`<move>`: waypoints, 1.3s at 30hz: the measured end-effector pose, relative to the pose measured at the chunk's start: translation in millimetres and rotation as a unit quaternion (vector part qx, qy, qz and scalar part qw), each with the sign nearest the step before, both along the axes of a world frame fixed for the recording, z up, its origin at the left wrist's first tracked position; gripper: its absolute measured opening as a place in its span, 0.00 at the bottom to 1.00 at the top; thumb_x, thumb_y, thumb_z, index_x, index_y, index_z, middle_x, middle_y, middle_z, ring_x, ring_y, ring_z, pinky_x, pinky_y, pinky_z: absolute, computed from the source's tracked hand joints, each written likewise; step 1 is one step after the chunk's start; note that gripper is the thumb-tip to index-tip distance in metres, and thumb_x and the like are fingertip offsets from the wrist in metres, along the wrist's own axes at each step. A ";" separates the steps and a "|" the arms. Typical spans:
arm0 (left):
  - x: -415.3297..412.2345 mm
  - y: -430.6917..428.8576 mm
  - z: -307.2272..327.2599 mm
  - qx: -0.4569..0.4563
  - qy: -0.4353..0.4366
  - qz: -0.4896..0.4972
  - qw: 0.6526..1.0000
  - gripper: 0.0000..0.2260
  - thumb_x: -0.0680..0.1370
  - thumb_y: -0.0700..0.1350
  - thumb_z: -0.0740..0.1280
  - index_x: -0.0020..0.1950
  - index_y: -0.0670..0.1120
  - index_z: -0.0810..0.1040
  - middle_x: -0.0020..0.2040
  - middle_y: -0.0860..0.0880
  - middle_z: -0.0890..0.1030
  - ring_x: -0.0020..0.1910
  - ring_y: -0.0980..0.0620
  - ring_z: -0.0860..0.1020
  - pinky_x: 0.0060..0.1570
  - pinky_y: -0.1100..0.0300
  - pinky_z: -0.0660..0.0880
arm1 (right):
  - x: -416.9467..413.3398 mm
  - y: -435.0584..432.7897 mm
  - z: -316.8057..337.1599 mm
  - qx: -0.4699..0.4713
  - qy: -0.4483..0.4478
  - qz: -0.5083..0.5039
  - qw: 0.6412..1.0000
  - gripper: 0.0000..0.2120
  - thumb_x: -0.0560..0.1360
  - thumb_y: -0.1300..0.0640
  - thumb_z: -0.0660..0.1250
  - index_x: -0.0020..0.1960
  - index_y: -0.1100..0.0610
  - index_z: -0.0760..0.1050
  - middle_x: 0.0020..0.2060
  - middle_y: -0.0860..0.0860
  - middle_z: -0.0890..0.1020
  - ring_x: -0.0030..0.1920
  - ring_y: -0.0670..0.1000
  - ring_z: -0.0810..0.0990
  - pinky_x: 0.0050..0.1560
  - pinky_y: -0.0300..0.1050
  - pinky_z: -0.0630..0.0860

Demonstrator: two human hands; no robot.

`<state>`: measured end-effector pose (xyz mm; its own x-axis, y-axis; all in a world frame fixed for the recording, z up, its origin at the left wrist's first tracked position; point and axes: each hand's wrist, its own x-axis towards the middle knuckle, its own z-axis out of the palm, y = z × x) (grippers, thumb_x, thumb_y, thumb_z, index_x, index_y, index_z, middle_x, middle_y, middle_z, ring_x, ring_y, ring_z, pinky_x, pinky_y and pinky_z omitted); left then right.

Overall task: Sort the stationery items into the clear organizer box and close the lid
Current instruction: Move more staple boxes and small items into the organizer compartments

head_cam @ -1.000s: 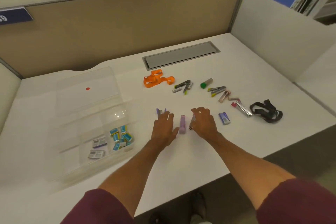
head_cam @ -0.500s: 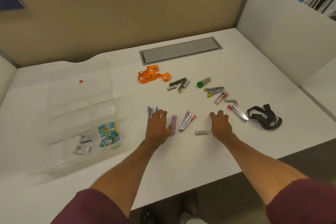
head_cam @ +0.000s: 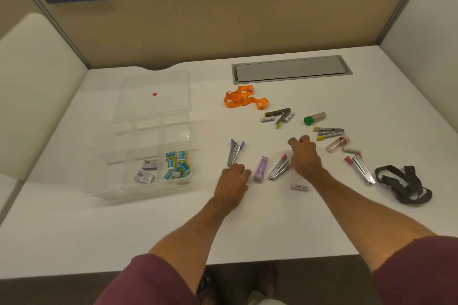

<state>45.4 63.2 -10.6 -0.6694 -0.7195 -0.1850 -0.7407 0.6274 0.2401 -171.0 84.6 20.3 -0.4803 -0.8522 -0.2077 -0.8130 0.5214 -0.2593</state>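
Note:
The clear organizer box [head_cam: 116, 188] stands at the left with its lid [head_cam: 153, 106] open behind it. Blue staple boxes [head_cam: 177, 164] and grey ones [head_cam: 146, 173] lie in its front compartments. My left hand [head_cam: 233, 179] rests curled on the table, touching the near end of a purple-tipped stapler [head_cam: 234, 151]. A lilac case [head_cam: 260, 168] and a pink-tipped stapler [head_cam: 278, 167] lie between my hands. My right hand [head_cam: 306, 157] is curled just right of that stapler. A bit of blue shows under its fingers.
Orange lanyard [head_cam: 244, 100], two yellow-tipped staplers [head_cam: 280, 115] [head_cam: 329, 132], a green-capped tube [head_cam: 314, 118], a pink case [head_cam: 337, 143], another pink stapler [head_cam: 360, 168], a white tube [head_cam: 300, 187] and a black lanyard [head_cam: 404, 186] lie scattered. A grey cable hatch [head_cam: 290, 70] sits at the back; partitions enclose the desk.
My right hand went right to the small blue box, then came back left and forward with fingers curled; the box no longer lies on the table. My left hand drew back slightly and curled.

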 end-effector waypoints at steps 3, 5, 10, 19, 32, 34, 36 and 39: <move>-0.3 -1.8 1.0 -0.002 0.007 -0.001 1.000 0.17 0.76 0.42 0.67 0.63 0.40 0.73 0.63 0.42 0.73 0.65 0.40 0.68 0.58 0.49 0.69 | 8.8 -8.1 3.6 -0.004 0.001 0.019 1.000 0.23 0.75 0.70 0.60 0.68 0.55 0.67 0.64 0.58 0.66 0.62 0.59 0.68 0.50 0.50 0.74; -0.6 -5.1 5.6 -0.005 0.027 0.001 1.000 0.17 0.76 0.43 0.68 0.62 0.38 0.74 0.63 0.40 0.74 0.65 0.38 0.69 0.58 0.48 0.71 | 16.9 -15.7 7.8 -0.003 0.001 0.029 1.000 0.24 0.75 0.70 0.60 0.68 0.55 0.67 0.64 0.58 0.65 0.63 0.59 0.68 0.49 0.49 0.73; 9.4 -25.5 29.1 0.013 0.065 0.044 0.997 0.19 0.77 0.42 0.67 0.66 0.37 0.71 0.68 0.40 0.68 0.67 0.42 0.68 0.58 0.49 0.75 | 50.9 -37.6 21.6 -0.026 -0.010 0.068 0.997 0.23 0.75 0.71 0.59 0.68 0.55 0.67 0.66 0.58 0.65 0.64 0.59 0.68 0.51 0.50 0.74; 96.5 -65.0 62.1 -0.035 0.111 0.144 0.983 0.20 0.77 0.40 0.67 0.68 0.38 0.71 0.68 0.42 0.69 0.64 0.43 0.71 0.61 0.51 0.74 | 166.3 -83.7 39.5 -0.074 -0.053 0.153 0.984 0.23 0.76 0.64 0.65 0.69 0.54 0.66 0.66 0.57 0.67 0.65 0.56 0.70 0.58 0.48 0.76; 222.9 -85.0 53.8 0.015 0.117 0.269 0.956 0.28 0.76 0.41 0.69 0.73 0.44 0.62 0.71 0.44 0.68 0.67 0.46 0.69 0.63 0.54 0.72 | 298.3 -125.0 35.6 -0.094 -0.093 0.283 0.950 0.22 0.75 0.60 0.65 0.68 0.55 0.67 0.63 0.56 0.68 0.61 0.57 0.72 0.55 0.53 0.78; 229.2 -86.7 52.7 0.052 0.118 0.277 0.952 0.33 0.76 0.42 0.70 0.76 0.46 0.56 0.72 0.44 0.67 0.69 0.46 0.69 0.66 0.54 0.69 | 310.7 -127.2 31.2 -0.089 -0.096 0.288 0.949 0.22 0.75 0.59 0.66 0.68 0.55 0.67 0.63 0.56 0.69 0.60 0.57 0.72 0.56 0.52 0.78; 233.7 -88.3 48.8 0.079 0.119 0.273 0.951 0.38 0.75 0.44 0.71 0.78 0.48 0.51 0.73 0.44 0.67 0.69 0.45 0.70 0.67 0.53 0.69 | 320.2 -128.2 26.4 -0.079 -0.101 0.297 0.946 0.22 0.75 0.59 0.66 0.68 0.55 0.68 0.62 0.57 0.69 0.60 0.56 0.72 0.56 0.50 0.77; 240.5 -90.6 42.6 0.061 0.126 0.273 0.952 0.42 0.74 0.49 0.72 0.78 0.49 0.48 0.71 0.44 0.70 0.67 0.46 0.72 0.64 0.53 0.71 | 329.7 -129.0 19.9 -0.063 -0.103 0.308 0.944 0.22 0.75 0.58 0.66 0.69 0.55 0.67 0.62 0.56 0.69 0.61 0.56 0.72 0.56 0.49 0.76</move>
